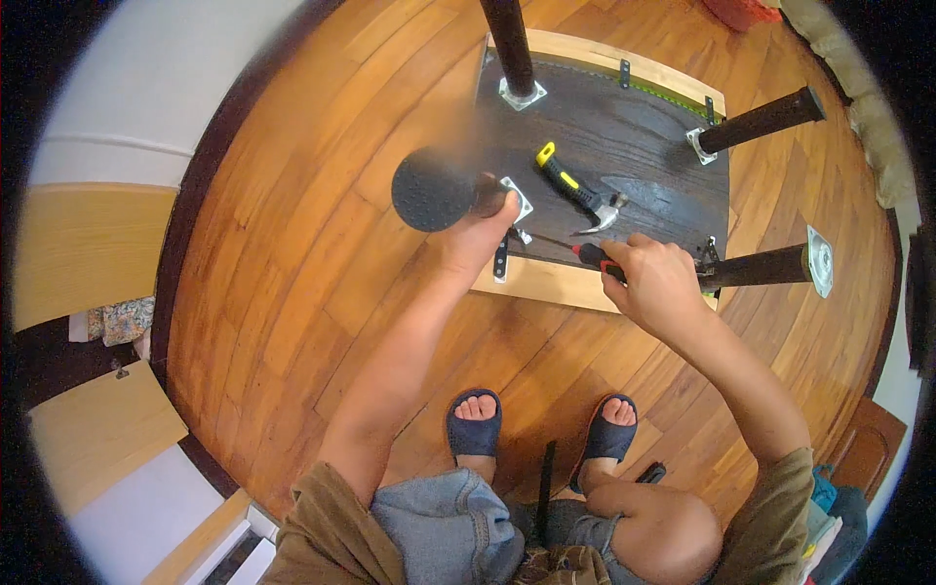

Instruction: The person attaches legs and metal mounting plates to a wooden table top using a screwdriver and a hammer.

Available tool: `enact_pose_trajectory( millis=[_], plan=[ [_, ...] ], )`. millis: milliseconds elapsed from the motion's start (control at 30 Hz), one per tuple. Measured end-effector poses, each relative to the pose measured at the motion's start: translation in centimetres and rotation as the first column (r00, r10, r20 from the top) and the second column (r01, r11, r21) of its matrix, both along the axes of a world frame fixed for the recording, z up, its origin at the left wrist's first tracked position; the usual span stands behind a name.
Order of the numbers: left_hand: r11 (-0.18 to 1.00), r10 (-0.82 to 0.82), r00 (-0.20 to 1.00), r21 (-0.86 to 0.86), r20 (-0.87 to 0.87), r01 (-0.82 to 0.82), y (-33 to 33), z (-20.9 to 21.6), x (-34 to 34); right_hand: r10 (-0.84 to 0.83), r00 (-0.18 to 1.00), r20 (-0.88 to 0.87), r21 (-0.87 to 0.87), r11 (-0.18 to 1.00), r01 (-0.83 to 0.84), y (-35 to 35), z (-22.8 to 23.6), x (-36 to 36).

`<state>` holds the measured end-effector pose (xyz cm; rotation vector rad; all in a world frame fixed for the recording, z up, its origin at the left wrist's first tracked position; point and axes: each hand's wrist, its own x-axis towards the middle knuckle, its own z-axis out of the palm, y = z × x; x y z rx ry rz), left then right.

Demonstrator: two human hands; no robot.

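My left hand (476, 239) is closed around a dark table leg (434, 190) close to its square metal plate (521, 203); the leg's round foot points up toward me. In my right hand (655, 281) is a screwdriver (592, 255) with a red and black handle. Its thin shaft points left, toward a small metal piece (523, 236) beside the plate; whether they touch I cannot tell. Both hands are over the near side of an upturned dark tabletop (585, 107) with a pale wooden rim. A claw hammer (570, 185), black and yellow, lies on it.
Two more legs stand at the far corners, a far left leg (509, 49) and a far right leg (765, 117). Another dark leg (756, 269) at the near right has its metal plate facing outward. Wooden cabinet doors (93, 249) are at the left.
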<state>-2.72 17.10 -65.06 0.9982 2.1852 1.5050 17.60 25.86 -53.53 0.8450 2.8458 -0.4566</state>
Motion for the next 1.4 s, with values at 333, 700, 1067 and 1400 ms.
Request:
enact_pose_trajectory(
  millis=[333, 700, 1067, 1400],
  plan=[
    [0.999, -0.046, 0.998, -0.030, -0.049, 0.044, -0.1, 1.1, 0.2, 0.045, 0.998, 0.044, 0.036, 0.998, -0.046, -0.1, 0.8, -0.7],
    [0.997, -0.070, 0.984, 0.045, 0.166, 0.064, -0.2, 0.0, -0.1, 0.455, 0.873, 0.175, 0.067, 0.879, -0.472, -0.1, 3.8, -7.1],
    [0.988, -0.144, 0.956, 0.024, -0.254, 0.155, -0.3, 0.8, 0.1, -0.029, 0.844, 0.535, -0.179, 0.973, 0.147, 1.9, 6.0, -12.7],
    [0.972, -0.048, 0.988, 0.234, 0.149, 0.012, -0.1, -2.8, -0.2, -0.088, 0.851, 0.518, -0.154, 0.969, 0.194, 0.2, 5.9, -13.3]
  ],
)
